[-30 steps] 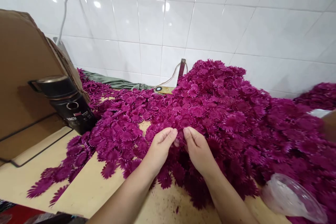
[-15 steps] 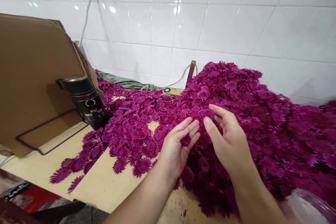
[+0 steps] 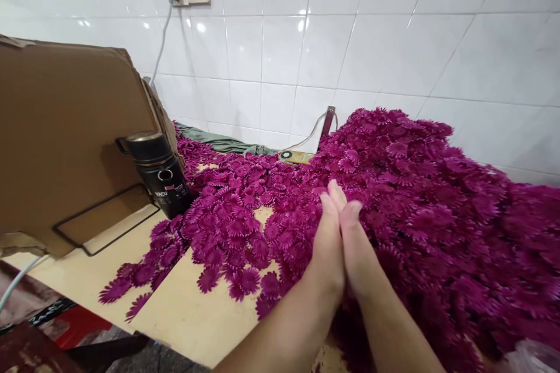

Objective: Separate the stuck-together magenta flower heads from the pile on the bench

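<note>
My left hand (image 3: 326, 247) and my right hand (image 3: 359, 250) are pressed palm to palm, fingers straight and together, thumbs side by side on top. Whatever may lie between the palms is hidden. Both hands are over the near side of a big heap of purple flower heads (image 3: 406, 186), flat and daisy-like with toothed petals. More flower heads (image 3: 227, 215) spread in a thinner layer to the left of my hands.
A black flask (image 3: 160, 178) stands at the left before a large cardboard box (image 3: 65, 140), with a black wire frame (image 3: 109, 233) beside it. Behind are a green cloth (image 3: 227, 143), a yellowish object (image 3: 297, 157) and a white tiled wall (image 3: 284, 49). Clear plastic (image 3: 531, 358) shows at the lower right.
My hands were apart, with a purple flower head seemingly in the left palm. They have come together and their palms now meet. The view has shifted slightly.
</note>
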Tool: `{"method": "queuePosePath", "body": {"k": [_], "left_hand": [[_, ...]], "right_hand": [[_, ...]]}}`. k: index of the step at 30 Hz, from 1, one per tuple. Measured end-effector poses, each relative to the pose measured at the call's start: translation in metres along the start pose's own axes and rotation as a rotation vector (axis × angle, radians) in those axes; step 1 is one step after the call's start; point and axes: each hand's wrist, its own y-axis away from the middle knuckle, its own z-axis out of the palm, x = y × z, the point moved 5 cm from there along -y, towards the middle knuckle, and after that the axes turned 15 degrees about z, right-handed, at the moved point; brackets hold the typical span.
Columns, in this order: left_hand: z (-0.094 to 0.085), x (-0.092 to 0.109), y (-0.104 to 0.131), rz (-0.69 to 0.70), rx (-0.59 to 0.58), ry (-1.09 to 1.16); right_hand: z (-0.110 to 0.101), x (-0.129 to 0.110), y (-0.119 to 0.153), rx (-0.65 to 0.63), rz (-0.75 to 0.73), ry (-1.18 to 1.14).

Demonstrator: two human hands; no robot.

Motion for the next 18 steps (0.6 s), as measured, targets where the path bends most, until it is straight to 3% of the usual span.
{"method": "queuePosePath", "body": {"k": [3,6,8,10,13,18], "left_hand": [[0.007,0.004,0.003,0.019,-0.105,-0.08],[0.011,0.006,-0.003,-0.069,-0.104,-0.109],[0.009,0.006,-0.008,-0.084,-0.045,-0.127],[0.007,0.004,-0.008,-0.029,-0.037,-0.168],[0.005,-0.005,0.0,0.09,-0.113,-0.297],[0.01,-0.009,0.008,0.126,-0.153,-0.274]], "right_hand": [[-0.003,0.006,-0.015,0.064,0.17,-0.163],[-0.001,-0.001,-0.011,0.127,0.095,-0.183],[0.003,-0.005,-0.006,0.082,0.039,-0.191],[0.004,-0.002,-0.008,0.04,0.109,-0.243],[-0.004,0.007,-0.023,0.082,0.261,-0.345],[-0.018,0.008,-0.045,0.123,0.188,-0.356]]}}
